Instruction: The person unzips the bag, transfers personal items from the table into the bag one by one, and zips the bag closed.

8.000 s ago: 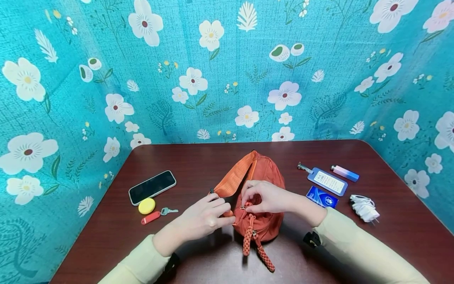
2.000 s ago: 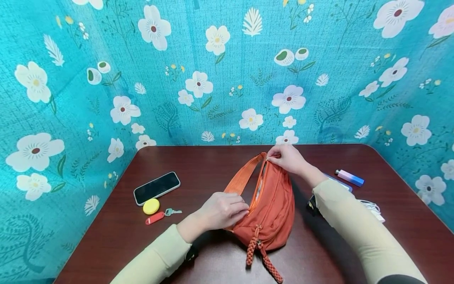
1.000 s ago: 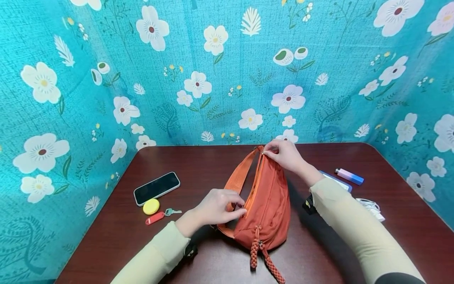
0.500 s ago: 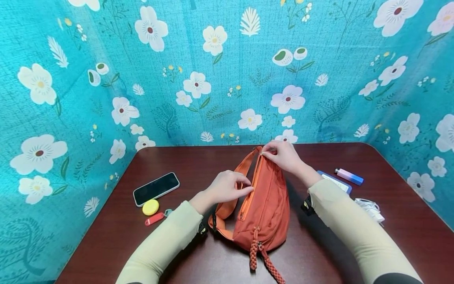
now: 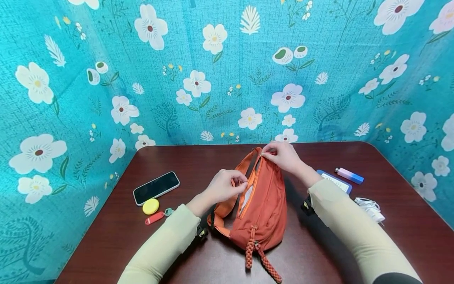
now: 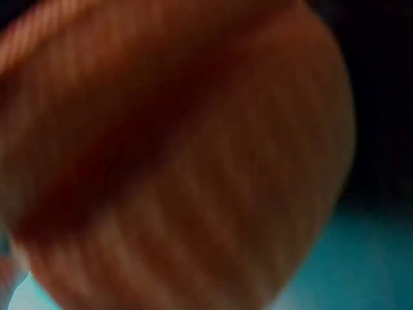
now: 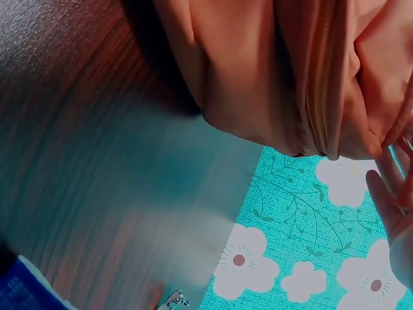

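An orange-red waist bag [image 5: 264, 205] stands on the table, its orange-edged zip opening gaping and showing pale lining. My left hand [image 5: 224, 185] pinches the left edge of the opening between thumb and fingers. At the bag's far top end, my right hand [image 5: 285, 157] pinches the fabric by the end of the zip. The orange strap [image 5: 227, 207] loops to the left, and two braided zip pulls [image 5: 250, 252] hang at the near end. The left wrist view holds only blurred orange strap webbing [image 6: 226, 161]. In the right wrist view the bag [image 7: 258, 71] hangs beside my fingers [image 7: 384, 200].
Left on the dark wooden table [image 5: 198, 165] lie a phone [image 5: 157, 188], a yellow round case [image 5: 150, 206] and a key with a red tag [image 5: 154, 218]. Right are a card holder [image 5: 335, 181], a pink-blue lighter-like stick [image 5: 349, 175] and a white charger with cable [image 5: 370, 209].
My right hand has gone from the bag's near side to its far top end. My left hand has moved up along the opening, which now gapes wider than half a second ago.
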Available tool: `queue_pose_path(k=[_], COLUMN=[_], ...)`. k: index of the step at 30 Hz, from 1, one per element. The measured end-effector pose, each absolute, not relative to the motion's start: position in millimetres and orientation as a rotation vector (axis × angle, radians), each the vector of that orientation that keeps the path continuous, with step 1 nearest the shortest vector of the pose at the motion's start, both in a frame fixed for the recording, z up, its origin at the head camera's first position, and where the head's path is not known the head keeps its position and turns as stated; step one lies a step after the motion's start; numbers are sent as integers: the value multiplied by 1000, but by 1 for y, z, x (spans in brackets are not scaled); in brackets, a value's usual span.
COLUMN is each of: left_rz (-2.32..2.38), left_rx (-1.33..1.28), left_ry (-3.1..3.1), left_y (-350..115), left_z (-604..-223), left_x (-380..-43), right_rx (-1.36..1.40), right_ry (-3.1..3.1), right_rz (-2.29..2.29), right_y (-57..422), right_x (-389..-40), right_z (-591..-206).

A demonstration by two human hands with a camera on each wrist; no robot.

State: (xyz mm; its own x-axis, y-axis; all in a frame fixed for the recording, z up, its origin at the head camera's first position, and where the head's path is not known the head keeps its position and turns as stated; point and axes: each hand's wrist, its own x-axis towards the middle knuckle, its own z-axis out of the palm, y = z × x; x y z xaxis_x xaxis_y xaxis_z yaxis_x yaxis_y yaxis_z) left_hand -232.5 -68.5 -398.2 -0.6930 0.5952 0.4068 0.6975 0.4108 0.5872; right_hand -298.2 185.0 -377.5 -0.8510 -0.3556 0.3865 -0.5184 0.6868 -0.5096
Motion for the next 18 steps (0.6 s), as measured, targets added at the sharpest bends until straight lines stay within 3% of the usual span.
queue_pose_path(k=[8,18], left_rz=[-1206,-1195], left_rx=[-1165,-1190], left_ry=[-2480,-2467], left_y=[-70,-72], left_z=[-398,-399], left_x=[-230,-231], right_rx=[792,1143], right_ry=[-2624,-2541], right_rz=[921,920], right_y=[188,178], right_x=[-288,-258], right_z=[-374,-368])
